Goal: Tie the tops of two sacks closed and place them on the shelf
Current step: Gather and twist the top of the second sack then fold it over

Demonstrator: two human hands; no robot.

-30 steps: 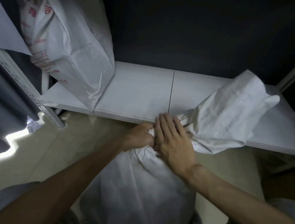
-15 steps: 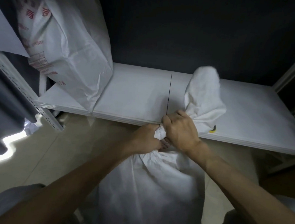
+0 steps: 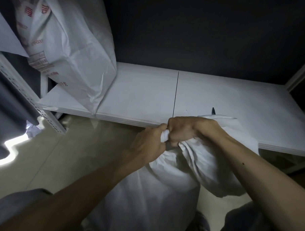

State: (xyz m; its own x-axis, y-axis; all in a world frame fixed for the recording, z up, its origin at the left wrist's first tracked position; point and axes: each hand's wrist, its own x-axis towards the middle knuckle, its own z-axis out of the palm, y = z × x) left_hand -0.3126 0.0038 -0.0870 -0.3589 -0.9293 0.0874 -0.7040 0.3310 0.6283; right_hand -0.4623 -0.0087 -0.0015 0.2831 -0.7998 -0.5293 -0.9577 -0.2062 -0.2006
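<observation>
A plain white sack [image 3: 144,198] stands on the floor between my arms, just in front of the white shelf [image 3: 142,94]. My left hand [image 3: 148,144] grips the gathered neck of this sack. My right hand [image 3: 186,130] is curled round the same neck right beside it, and the loose top of the sack folds down to the right under my right forearm. A second white sack [image 3: 70,47] with red print leans on the left end of the shelf.
A perforated white upright [image 3: 23,99] borders the shelf on the left, and another upright [image 3: 300,71] stands at the right. A small dark object [image 3: 213,111] lies on the shelf behind my right hand. Tiled floor [image 3: 50,154] lies to the left.
The sack's loose top, which stood up over the shelf, has come down to the right under my right forearm. My right hand went from lying flat to gripping the neck.
</observation>
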